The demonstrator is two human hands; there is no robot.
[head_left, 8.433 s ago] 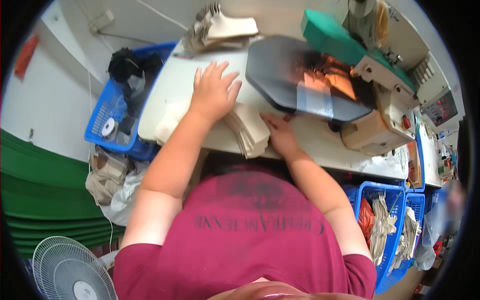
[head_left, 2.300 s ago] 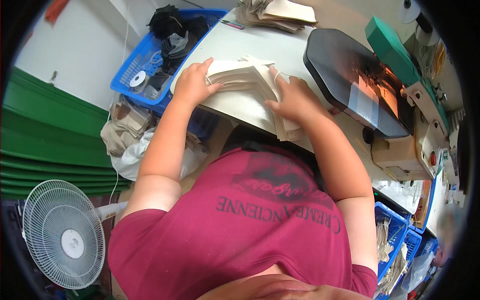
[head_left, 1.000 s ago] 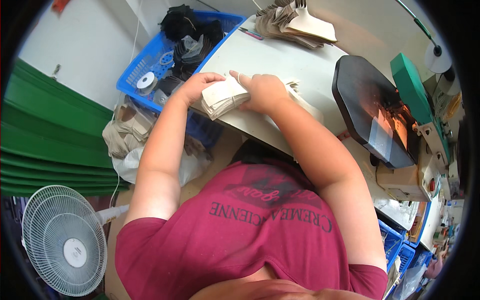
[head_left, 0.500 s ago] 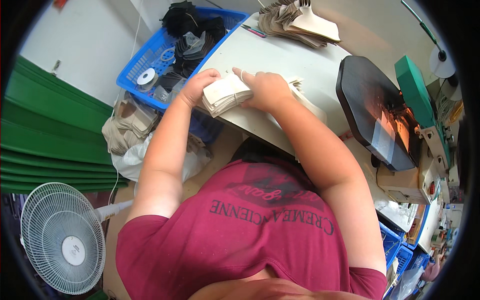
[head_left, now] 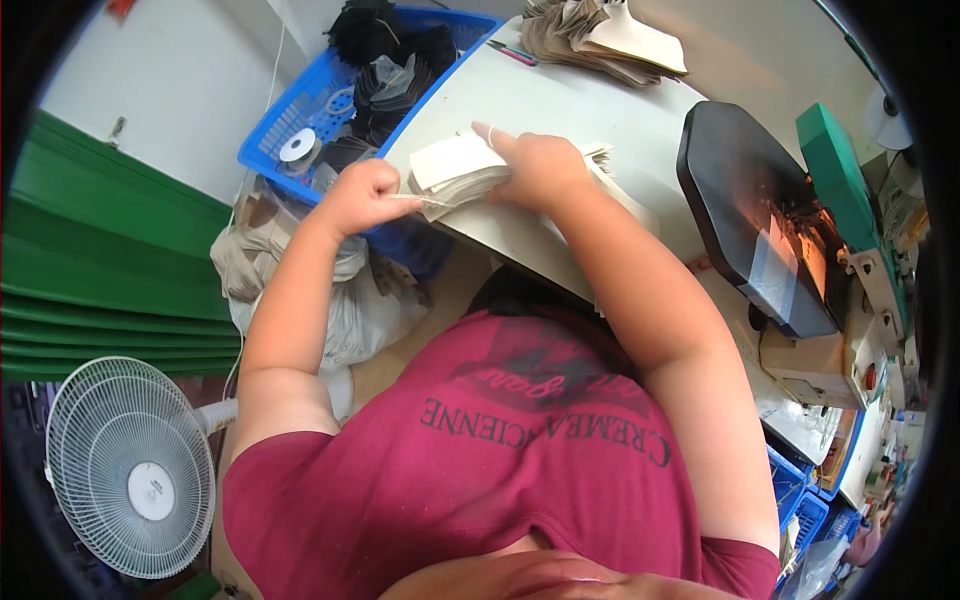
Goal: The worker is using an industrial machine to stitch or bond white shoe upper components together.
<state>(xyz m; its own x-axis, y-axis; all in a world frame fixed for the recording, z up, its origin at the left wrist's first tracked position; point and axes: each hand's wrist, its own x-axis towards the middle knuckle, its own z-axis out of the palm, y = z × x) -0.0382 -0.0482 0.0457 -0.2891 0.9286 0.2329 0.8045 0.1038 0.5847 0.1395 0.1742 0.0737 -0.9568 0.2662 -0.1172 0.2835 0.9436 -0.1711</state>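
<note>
My two hands are apart, one at either end of a stack of cream pieces that lies near the front left corner of the white table. My left hand is curled, thumb and forefinger pinching a thin white band that runs straight across to the stack's near edge. That hand sits just off the table corner, palm side turned inward, in front of the blue basket; my left forearm rises steeply to it from a bent elbow.

My right hand is clamped on the stack, back of the hand up, thumb along the near side and forefinger stretched over the far side. A thin white loop circles that forefinger. My right forearm slants up and leftward over the table's front edge, the elbow bent and held out to the side.
</note>
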